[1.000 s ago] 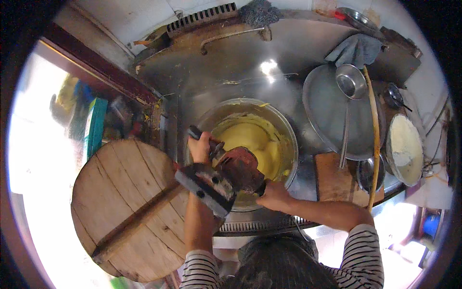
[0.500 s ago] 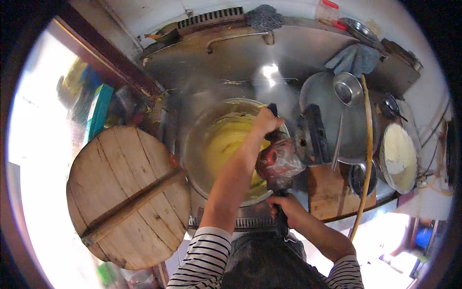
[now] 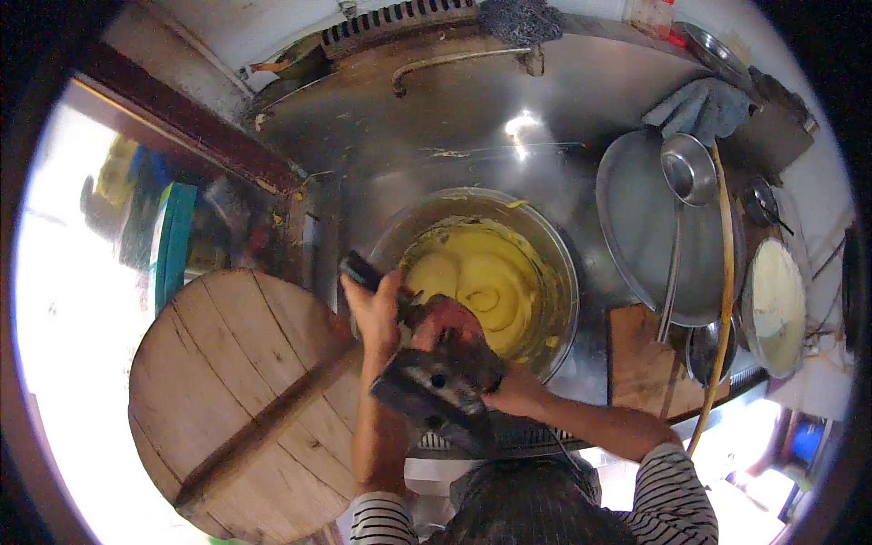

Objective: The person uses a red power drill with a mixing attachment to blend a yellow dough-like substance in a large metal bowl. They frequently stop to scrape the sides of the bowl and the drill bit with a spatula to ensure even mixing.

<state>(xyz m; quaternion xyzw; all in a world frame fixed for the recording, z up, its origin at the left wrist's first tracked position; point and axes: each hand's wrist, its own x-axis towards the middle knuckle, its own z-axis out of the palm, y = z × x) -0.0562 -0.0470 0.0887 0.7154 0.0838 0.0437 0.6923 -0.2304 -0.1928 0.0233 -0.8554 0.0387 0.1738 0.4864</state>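
A large metal pot point(image 3: 565, 289) holds thick yellow batter point(image 3: 498, 286) with swirl marks on its surface. Over its near left side, I hold a power mixer point(image 3: 445, 329) with a red body and black grips. My left hand point(image 3: 377, 313) wraps round a black side grip beyond the pot's left rim. At the mixer's right side is my right hand point(image 3: 516, 391), closed on its rear grip, though the mixer hides most of the fingers. The black bracket-like part of the mixer faces up. Its stirring end is hidden beneath the body and my arms.
A round wooden lid point(image 3: 245, 381) leans at the left. To the right are a wide basin point(image 3: 627, 218), a long-handled ladle point(image 3: 688, 173), a wooden pole point(image 3: 727, 245), a wooden board point(image 3: 636, 350) and a bowl of pale flour-like powder point(image 3: 777, 291). A faucet point(image 3: 463, 58) crosses the back.
The mixer has swung from the pot's right side to its near left, turning as it went. My left hand has moved left and nearer, my right hand slightly left. The view has shifted.
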